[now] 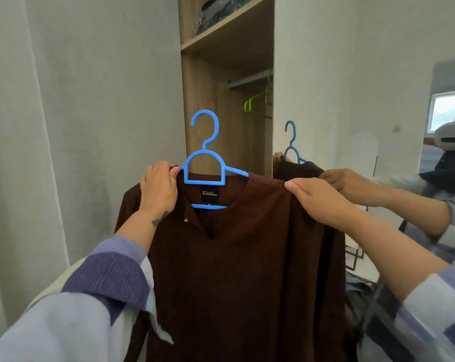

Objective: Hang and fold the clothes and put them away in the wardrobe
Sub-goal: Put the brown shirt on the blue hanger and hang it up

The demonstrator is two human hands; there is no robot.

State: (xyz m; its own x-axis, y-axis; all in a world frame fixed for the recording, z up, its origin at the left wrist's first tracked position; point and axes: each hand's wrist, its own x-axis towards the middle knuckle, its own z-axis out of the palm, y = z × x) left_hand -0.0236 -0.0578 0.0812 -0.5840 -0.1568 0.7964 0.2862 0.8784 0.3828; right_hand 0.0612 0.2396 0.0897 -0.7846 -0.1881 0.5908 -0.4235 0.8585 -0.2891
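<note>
hanging on a blue hanger (205,163), the brown shirt (237,270) is held up in front of the open wardrobe (203,82). the left hand (158,189) pinches the shirt's left shoulder beside the hanger; the right hand (318,197) grips the right shoulder. a green hanger (257,103) hangs on the wardrobe rail above.

Matt brown cloth shirt (237,270); smooth blue plastic hanger (205,163); wood-grain wardrobe (197,95).
</note>
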